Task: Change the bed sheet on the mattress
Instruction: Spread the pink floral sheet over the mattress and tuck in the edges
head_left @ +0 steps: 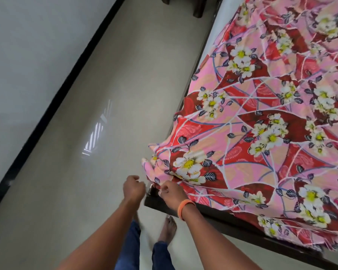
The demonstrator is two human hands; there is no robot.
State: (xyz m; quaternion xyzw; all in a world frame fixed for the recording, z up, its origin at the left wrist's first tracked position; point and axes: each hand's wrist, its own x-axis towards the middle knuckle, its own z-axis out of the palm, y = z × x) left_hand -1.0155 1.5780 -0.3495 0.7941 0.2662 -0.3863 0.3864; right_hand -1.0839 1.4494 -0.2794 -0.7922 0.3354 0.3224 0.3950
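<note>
The bed sheet — pink and red, printed with white and yellow flowers — is spread over the mattress, whose pale side is seen along the far edge. Its near corner is bunched and lifted off the dark bed frame, hanging out over the floor.

At that corner, both hands are found close together. The right hand is curled, fingertips pinching the sheet's edge just above the frame corner; an orange band is worn on its wrist. The left hand is held in a fist just beside the hanging corner; whether cloth is gripped in it cannot be told through the blur.

Below, bare feet and blue trouser legs are seen on glossy grey floor. A black skirting strip is noted along the pale wall.
</note>
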